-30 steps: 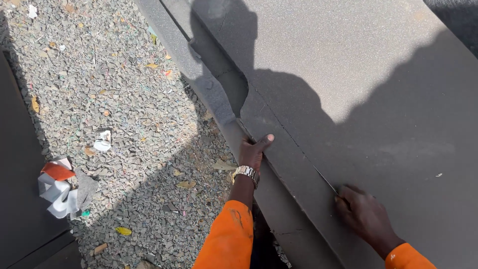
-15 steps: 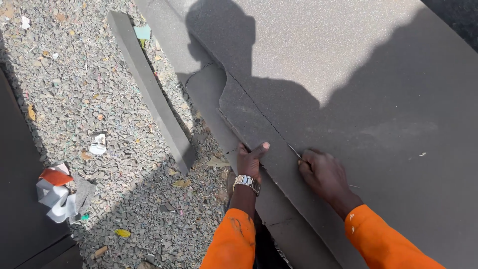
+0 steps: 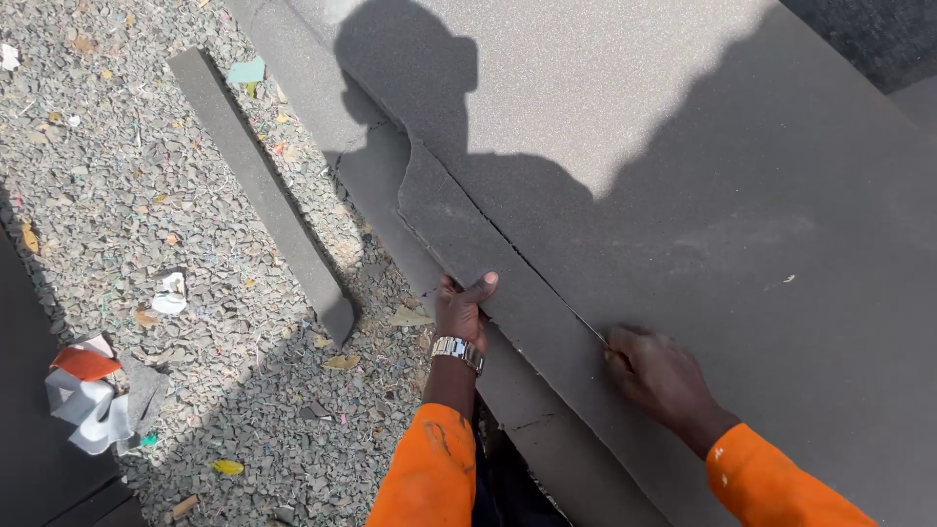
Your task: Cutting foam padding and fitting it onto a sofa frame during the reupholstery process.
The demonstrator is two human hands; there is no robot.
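A big grey foam sheet (image 3: 683, 146) fills the right and top of the view, with a cut line running diagonally through it. My left hand (image 3: 462, 307), a metal watch on the wrist, grips the edge of the narrow cut strip (image 3: 459, 229) along the sheet's left side. My right hand (image 3: 656, 374) holds a thin blade (image 3: 589, 328) whose tip sits in the cut line. Both sleeves are orange. A second foam layer (image 3: 351, 117) lies underneath.
Gravel ground (image 3: 117, 195) scattered with scraps and leaves lies to the left. A loose grey foam strip (image 3: 259, 185) rests on it. A crumpled white and orange wrapper (image 3: 83, 395) sits at the lower left beside a dark panel (image 3: 20, 410).
The view has shifted, so the loose strip on the gravel now shows. My right hand with the blade has come up the cut line, nearer my left hand, which stays on the strip's edge.
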